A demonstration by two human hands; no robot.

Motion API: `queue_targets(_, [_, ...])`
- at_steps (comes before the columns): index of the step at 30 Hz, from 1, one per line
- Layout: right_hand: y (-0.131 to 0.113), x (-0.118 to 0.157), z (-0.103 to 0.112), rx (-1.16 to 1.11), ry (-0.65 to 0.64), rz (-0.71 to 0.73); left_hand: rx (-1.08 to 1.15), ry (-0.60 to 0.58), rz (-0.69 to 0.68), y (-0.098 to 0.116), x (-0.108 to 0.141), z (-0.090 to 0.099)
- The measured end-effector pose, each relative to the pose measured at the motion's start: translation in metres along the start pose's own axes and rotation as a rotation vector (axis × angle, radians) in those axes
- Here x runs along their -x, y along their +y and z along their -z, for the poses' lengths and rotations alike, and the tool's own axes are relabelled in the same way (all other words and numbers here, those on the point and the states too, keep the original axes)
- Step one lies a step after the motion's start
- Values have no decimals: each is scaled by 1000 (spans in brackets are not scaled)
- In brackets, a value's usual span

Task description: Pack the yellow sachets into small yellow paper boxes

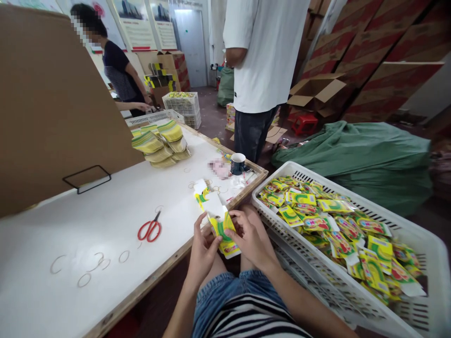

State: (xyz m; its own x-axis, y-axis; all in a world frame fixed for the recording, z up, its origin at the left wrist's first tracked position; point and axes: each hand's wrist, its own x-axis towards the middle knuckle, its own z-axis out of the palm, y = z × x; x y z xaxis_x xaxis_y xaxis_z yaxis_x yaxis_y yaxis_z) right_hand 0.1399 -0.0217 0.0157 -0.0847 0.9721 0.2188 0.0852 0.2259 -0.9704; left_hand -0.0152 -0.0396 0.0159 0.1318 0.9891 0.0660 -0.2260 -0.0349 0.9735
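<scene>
Between my two hands, above my lap at the table's edge, is a yellow and green printed carton [219,225]. My left hand [205,244] grips its left side, thumb on the front. On the right side my right hand [248,237] pinches it, with the thumb across the printed face. Just beyond, one or more similar flat cartons [202,193] lie on the white table [116,225], partly hidden by the held one. A white crate [259,199] heaped with yellow cartons [303,199] stands to my right.
Red-handled scissors [150,231] and several rubber bands [84,280] lie on the table. Bundled carton stacks [162,143] sit farther back, and a dark mug [237,164] near the corner. Two people stand beyond. A green sack [355,159] lies behind the crate.
</scene>
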Motion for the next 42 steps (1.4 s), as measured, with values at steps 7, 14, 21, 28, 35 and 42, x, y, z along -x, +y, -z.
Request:
queue_targets(7, [7, 2, 3, 7, -94, -37, -30, -51, 58, -3, 8, 1])
queue_targets(14, [-1, 1, 18, -57, -251, -23, 21, -100, 88, 2, 13, 9])
queue_targets(21, [13, 1, 34, -128, -334, -72, 125, -228, 157, 8, 9, 4])
queue_targets(28, [3, -4, 41, -32, -329, -30, 160, -259, 215, 7, 11, -2])
queue_targets(35, [4, -9, 39, -49, -149, 66, 110, -238, 191, 8, 8, -6])
queue_targets(42, [10, -12, 42, -79, -153, 63, 117, -242, 167, 5, 3, -8])
